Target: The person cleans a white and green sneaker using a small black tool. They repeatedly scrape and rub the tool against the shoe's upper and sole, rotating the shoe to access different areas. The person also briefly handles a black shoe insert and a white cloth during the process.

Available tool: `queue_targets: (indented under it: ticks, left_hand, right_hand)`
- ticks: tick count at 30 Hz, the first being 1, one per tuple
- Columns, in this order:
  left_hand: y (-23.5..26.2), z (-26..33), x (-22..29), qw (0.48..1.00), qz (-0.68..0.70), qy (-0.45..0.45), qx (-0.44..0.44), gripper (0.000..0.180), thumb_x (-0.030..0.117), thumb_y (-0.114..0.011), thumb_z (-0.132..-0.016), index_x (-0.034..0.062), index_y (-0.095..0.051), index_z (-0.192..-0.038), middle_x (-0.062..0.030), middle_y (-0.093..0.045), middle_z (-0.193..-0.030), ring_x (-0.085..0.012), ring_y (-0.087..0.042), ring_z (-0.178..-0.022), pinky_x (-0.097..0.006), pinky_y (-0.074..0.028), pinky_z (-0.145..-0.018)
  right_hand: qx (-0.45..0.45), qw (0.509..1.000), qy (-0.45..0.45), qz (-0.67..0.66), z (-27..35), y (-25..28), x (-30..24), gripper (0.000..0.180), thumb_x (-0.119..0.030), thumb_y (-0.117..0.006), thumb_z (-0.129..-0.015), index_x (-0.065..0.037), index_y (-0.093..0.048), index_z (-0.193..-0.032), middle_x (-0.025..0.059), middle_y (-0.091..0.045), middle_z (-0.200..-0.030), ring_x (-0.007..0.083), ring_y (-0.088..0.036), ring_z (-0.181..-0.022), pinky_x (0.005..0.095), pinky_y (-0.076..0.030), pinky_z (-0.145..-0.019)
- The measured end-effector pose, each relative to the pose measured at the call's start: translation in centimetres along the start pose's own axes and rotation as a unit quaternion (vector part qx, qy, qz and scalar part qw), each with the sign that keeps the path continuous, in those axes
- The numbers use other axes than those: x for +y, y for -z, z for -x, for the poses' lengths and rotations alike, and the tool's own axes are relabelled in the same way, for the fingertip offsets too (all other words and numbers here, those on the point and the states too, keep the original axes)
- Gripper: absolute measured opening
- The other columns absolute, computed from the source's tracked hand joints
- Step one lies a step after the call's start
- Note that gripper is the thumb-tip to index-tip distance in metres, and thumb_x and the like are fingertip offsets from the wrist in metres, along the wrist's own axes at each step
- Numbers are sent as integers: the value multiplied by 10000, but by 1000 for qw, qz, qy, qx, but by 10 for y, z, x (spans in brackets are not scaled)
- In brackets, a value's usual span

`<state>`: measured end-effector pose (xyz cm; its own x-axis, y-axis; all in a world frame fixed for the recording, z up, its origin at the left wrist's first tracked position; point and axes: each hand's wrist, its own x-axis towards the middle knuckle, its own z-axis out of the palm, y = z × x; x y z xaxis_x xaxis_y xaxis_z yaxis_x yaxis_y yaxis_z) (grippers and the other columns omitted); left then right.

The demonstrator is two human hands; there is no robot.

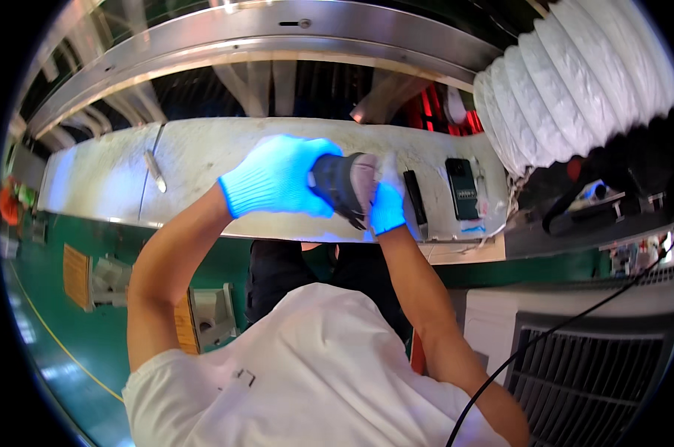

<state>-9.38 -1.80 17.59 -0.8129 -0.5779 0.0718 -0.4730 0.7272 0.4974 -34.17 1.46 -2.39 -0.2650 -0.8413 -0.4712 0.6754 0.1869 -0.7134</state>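
Observation:
Over the pale worktop (195, 160) I hold a dark grey shoe (338, 182) with a lighter, pinkish-grey patch facing right. My left hand (277, 179), in a white knitted glove lit blue, is closed round the shoe's left side. My right hand (387, 200), gloved too, grips its right side; most of those fingers are hidden or blurred. Just right of that hand lies a slim black stick-like tool (414, 197). Beyond it a dark phone (462, 189) rests flat. Left of my hands, what looks like a utility knife (155, 172) lies on the worktop.
A metal rail (277, 26) runs across the far side, with red-lit parts (431, 108) behind the worktop. At the right hangs a thick white ribbed duct (575, 82). Lower right stands a pale machine with a dark grille (590, 369), a black cable (553, 328) crossing over it. Stools (210, 316) stand at left.

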Motion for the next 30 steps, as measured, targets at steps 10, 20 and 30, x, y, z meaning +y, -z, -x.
queue_targets:
  ticks: [10,20,30]
  left_hand:
    - [5,-49,39,997,-48,63,-10,719,560,-981,-666,28,-787,-1108,-155,-806,-891,-367,-797,-795,-440,-644,-782]
    - [4,-56,58,994,-69,65,-49,837,569,-998,-674,59,-762,-1295,-186,-805,-1015,-406,-790,-932,-459,-634,-847]
    - [1,-55,80,990,-121,31,-68,888,580,-969,-719,20,-715,-1359,-142,-820,-1034,-346,-819,-887,-443,-654,-788]
  right_hand:
    - [-210,825,418,316,101,-28,-108,842,-133,-797,-816,-29,-530,-1607,147,-647,-1493,284,-642,-1391,417,-487,-1212]
    - [-200,910,336,139,88,7,-82,1165,-149,-864,-627,2,-416,-1692,192,-564,-1588,341,-551,-1486,449,-400,-1308]
    - [-232,890,390,-35,92,4,-47,1180,-664,-1013,-714,1,-502,-1544,223,-667,-1453,374,-647,-1401,530,-470,-1253]
